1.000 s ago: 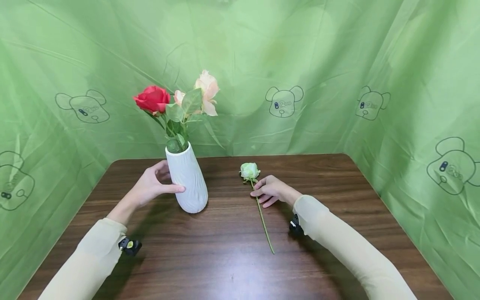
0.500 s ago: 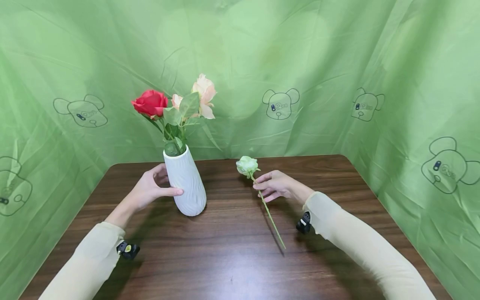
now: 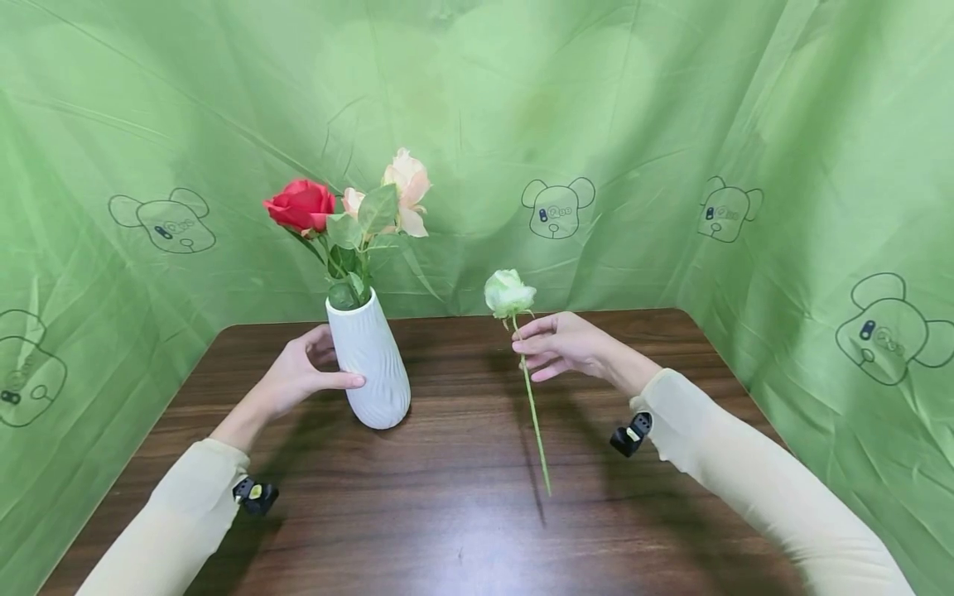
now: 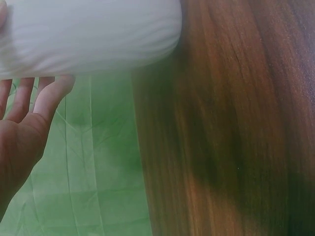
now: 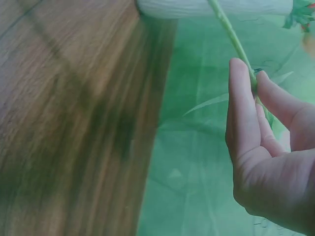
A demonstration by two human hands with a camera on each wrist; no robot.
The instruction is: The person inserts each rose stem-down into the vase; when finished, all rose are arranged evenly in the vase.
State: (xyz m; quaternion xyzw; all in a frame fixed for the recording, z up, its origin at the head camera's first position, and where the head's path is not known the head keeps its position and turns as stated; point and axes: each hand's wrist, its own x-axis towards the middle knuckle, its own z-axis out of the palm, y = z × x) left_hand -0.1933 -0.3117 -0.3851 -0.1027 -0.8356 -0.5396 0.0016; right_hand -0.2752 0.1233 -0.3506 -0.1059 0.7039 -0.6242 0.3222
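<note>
the white ribbed vase (image 3: pixel 369 364) is taken as the landmark; it stands tilted slightly on the dark wooden table (image 3: pixel 462 513), and is steadied by the left hand (image 3: pixel 298 377), whose thumb and fingers are curled round its side, apparently so that it cannot tip under the weight of the stems; a red rose (image 3: pixel 301 204) and a peach rose (image 3: pixel 407 182) with green leaves are already seated in its mouth; to the right of the vase, well apart from it, a pale green rose (image 3: pixel 509 292) is held off the table, its bloom up and its stem (image 3: pixel 535 422) hanging nearly upright; the stem is pinched just under the bloom by the right hand (image 3: pixel 559 343), thumb against forefinger, a grasp that lets the long stem swing free below; a green cloth backdrop (image 3: pixel 671 124) printed with bear heads is hung behind the vase.
</note>
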